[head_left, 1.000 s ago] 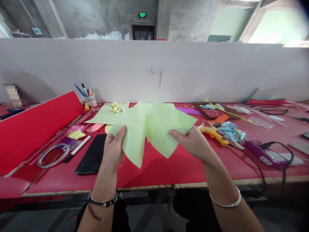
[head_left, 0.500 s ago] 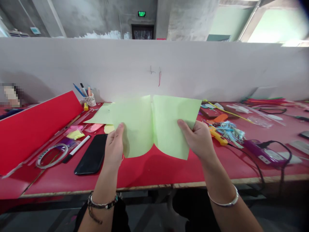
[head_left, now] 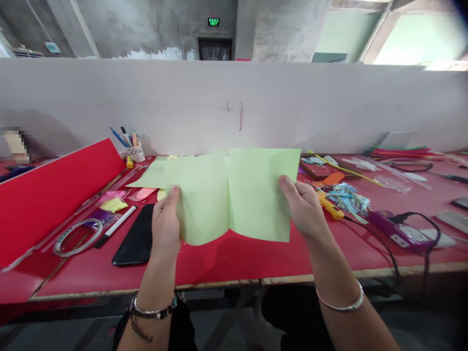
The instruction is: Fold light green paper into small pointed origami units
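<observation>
A light green sheet of paper (head_left: 256, 192) with a fold down its middle is held up over the red table, opened like a booklet. My left hand (head_left: 166, 219) grips its left edge, thumb on the near face and the other fingers hidden behind. On the right edge my right hand (head_left: 302, 202) pinches in the same way, thumb in front. Behind the left half, another light green sheet (head_left: 148, 174) lies on the table. Close to my left hand is a black phone (head_left: 133, 239), partly covered by my wrist.
On the left are a red board (head_left: 58, 200), a roll of tape (head_left: 78, 237), a marker (head_left: 116, 225) and a pen cup (head_left: 136, 152). Right of my hands lie a yellow glue gun (head_left: 330, 204), blue-white tassels (head_left: 349, 199) and a purple power strip (head_left: 400, 231). A white partition (head_left: 329, 107) stands behind.
My hands have moved slightly apart, and the folded paper is opened flatter. Its middle crease sits a little lower and further left.
</observation>
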